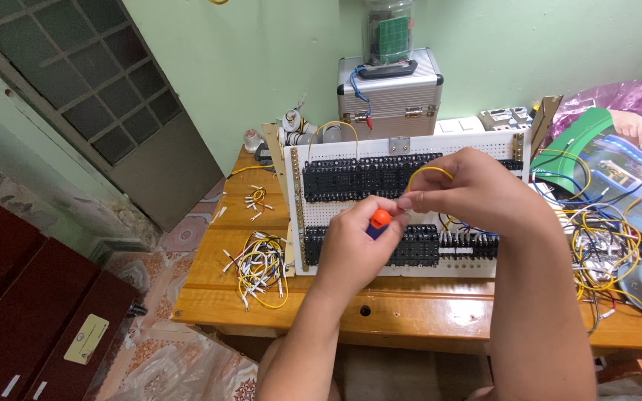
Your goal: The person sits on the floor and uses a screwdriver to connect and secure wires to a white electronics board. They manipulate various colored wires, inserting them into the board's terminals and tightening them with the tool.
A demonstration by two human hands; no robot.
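Two bare forearms rise from the bottom of the frame and meet over a white perforated wiring panel point(410, 271) propped upright on a varnished wooden workbench point(209, 297). The left hand point(354, 241) is curled tight round a screwdriver with an orange-capped blue handle point(380, 220), its tip hidden behind the fingers, so it cannot be told which terminal it meets. The right hand point(469, 197), wrist cocked and knuckles toward the camera, pinches one end of a short yellow jumper wire point(431, 172) that loops up over the thumb, close against the screwdriver. By the look of it, a wire end is being seated and screwed down at the rows of black terminal blocks point(365, 178); the next move would seem to call for a steady wire and an aligned blade. A bundle of yellow and white leads point(261, 271) lies to the left, a tangle of wires point(603, 249) to the right, and a ribbed aluminium case point(390, 93) stands behind.
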